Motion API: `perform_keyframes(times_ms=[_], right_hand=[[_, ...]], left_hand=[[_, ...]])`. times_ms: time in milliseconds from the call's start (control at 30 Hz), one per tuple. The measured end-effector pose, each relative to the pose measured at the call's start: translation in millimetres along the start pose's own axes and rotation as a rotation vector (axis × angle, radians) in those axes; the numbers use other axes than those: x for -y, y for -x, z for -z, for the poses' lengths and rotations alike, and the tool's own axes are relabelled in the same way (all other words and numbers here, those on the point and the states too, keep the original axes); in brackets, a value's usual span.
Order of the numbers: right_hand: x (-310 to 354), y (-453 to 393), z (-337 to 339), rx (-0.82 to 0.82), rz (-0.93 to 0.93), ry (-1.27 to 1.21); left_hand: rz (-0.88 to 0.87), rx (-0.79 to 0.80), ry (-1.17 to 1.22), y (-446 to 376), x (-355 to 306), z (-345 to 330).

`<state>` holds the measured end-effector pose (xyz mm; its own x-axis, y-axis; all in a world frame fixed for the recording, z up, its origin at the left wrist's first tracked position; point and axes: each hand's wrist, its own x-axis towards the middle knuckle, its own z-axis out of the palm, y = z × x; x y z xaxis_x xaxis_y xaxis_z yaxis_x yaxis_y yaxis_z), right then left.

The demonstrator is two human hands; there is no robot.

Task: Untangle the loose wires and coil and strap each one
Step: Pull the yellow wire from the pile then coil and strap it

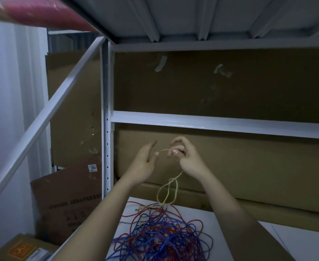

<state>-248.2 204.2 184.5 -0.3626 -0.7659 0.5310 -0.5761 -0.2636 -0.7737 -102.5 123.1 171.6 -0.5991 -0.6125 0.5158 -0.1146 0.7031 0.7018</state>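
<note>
1. Early in the job, judging by the heap: red and blue wires (160, 234) lying in one knotted pile on the white counter (220, 232), none coiled, none strapped as far as visible.
2. One yellow wire (169, 191) partly drawn up out of the pile, lower end looping and crossing itself just above the tangle, root of it lost among the red and blue.
3. Right hand (185, 157) raised in front of the shelving (211, 122), pinching the yellow wire near its free tip between thumb and fingers.
4. Left hand (145, 161) beside it, fingers spread and relaxed, holding nothing, close to the wire's tip without clearly touching.
5. Left to do, probably: freeing the yellow wire fully, winding it, strapping it, then the same for every other colour. No straps in sight.
</note>
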Motion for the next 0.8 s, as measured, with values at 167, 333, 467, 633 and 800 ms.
perform_keyframes(times_ms=[167,333,467,633,800], right_hand=[[17.9,1.3,-0.5,0.089,0.145,-0.040],[10.9,8.9,-12.0,0.068,0.073,-0.129],[0.9,17.2,-34.1,0.123,-0.102,-0.164],[-2.7,17.0,-77.8,0.225,-0.215,-0.175],[1.7,6.7,-122.0,0.068,-0.179,-0.190]], left_hand=[[-0.099,0.078,-0.106,-8.9,-16.4,11.7],[-0.163,-0.046,0.032,-1.8,-16.2,22.1],[-0.138,-0.064,0.167,0.7,-5.6,37.4],[-0.032,-0.087,0.455,-0.7,12.2,55.9],[0.042,-0.030,0.701,-5.2,23.8,79.4]])
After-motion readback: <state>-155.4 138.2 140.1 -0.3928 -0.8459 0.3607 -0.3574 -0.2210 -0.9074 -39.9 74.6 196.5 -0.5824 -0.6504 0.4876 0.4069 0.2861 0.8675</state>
